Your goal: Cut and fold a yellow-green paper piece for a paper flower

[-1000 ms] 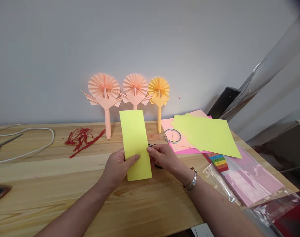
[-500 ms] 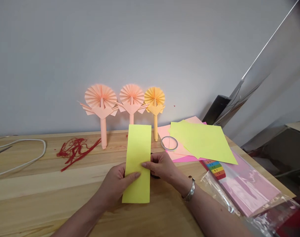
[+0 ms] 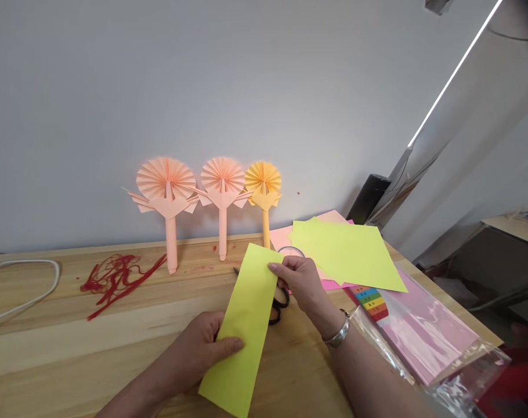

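Yellow-green paper takes centre stage: a long rectangular strip of yellow-green paper (image 3: 242, 328) is held at a tilt over the pale wooden table (image 3: 72, 360), slanting up to the right, its far end close to the stem of an orange-yellow paper fan flower (image 3: 263, 180). The left hand (image 3: 194, 348) is grasping the strip low down, thumb across its face, while the right hand (image 3: 301, 284) pinches its upper edge, a silver bangle (image 3: 340, 335) on the wrist. Right below, black-handled scissors (image 3: 280, 305) lie on the wood, neither hand on them. Just behind, a large yellow-green paper sheet (image 3: 346, 252) rests over pink paper sheets (image 3: 281, 238), with a clear tape roll (image 3: 291, 250) partly hidden by the strip and that sheet. Over to the left, a tangle of red thread (image 3: 116, 281) lies near two peach paper fan flowers (image 3: 166, 180) standing upright against the wall.
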A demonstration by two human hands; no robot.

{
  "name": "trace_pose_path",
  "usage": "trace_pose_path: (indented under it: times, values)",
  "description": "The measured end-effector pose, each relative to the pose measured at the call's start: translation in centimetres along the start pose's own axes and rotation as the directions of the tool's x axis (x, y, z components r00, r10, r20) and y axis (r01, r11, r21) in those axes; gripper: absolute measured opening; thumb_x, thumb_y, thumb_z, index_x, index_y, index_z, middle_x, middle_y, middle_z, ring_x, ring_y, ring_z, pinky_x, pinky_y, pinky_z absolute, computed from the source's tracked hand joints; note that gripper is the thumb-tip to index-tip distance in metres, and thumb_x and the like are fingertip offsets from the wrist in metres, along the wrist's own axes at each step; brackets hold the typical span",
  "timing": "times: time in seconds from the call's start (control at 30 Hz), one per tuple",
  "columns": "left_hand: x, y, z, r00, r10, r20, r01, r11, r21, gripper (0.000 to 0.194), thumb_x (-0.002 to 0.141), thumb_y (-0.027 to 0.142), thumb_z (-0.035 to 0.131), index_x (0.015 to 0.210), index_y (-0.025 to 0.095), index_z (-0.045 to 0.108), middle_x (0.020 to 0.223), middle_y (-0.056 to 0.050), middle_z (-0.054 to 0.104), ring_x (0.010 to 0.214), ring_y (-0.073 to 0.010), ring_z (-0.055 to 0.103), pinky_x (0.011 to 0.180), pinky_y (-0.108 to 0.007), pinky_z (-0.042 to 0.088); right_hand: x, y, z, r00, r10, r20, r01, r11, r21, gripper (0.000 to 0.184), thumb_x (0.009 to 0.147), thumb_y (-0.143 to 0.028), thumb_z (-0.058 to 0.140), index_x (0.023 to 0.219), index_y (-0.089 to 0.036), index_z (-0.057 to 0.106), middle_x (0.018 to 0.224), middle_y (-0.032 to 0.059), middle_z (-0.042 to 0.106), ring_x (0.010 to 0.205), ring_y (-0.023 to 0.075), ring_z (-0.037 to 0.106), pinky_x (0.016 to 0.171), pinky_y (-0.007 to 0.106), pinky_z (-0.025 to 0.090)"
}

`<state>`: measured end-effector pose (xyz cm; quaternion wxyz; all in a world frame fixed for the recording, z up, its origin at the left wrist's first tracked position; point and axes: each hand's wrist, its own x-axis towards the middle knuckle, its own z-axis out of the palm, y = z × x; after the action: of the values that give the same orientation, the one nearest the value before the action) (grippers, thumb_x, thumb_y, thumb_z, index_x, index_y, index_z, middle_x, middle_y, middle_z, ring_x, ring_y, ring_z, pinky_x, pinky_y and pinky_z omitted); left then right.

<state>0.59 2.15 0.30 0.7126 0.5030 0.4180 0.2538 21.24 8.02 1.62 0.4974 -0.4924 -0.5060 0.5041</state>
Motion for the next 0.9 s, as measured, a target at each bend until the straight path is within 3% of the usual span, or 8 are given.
trace_pose_path:
  times: [0.47,0.7,0.9]
  values:
    - [0.1,0.0,-0.3,0.998,-0.022,0.065,0.018,0.998,0.061,0.021,0.072,0.033,0.068,0.085,0.018,0.069,0.077,-0.001,0.072,0.067,-0.019,0.064,0.059,-0.025,0.044,0.0,-0.4,-0.3,0.993,-0.044,-0.107,0.052,0.996,0.072,0.032,0.07,-0.037,0.066,0.05,-0.013,0.055,0.043,-0.0032,0.045,0.042,0.0064,0.037,0.043,0.021,0.027]
    - [0.4,-0.6,-0.7,0.999,0.004,-0.044,-0.003,1.0,0.014,0.024,0.072,0.03,0.069,0.093,0.018,0.07,0.078,-0.001,0.073,0.068,-0.0191,0.065,0.06,-0.027,0.047,0.0,0.5,0.2,0.988,0.095,0.122,-0.097,0.995,0.009,0.034,0.065,-0.037,0.071,0.049,-0.015,0.051,0.039,-0.0034,0.047,0.036,0.0048,0.033,0.037,0.02,0.02]
    - [0.7,-0.9,-0.7,0.99,0.012,-0.139,-0.02,0.998,-0.055,0.025,0.07,0.031,0.071,0.092,0.019,0.07,0.078,-0.002,0.074,0.066,-0.0204,0.065,0.059,-0.029,0.049,-0.6,1.0,1.2,0.961,0.114,0.252,-0.1,0.993,-0.068,0.031,0.066,-0.034,0.071,0.05,-0.014,0.054,0.042,-0.004,0.047,0.038,0.0048,0.036,0.037,0.019,0.024]
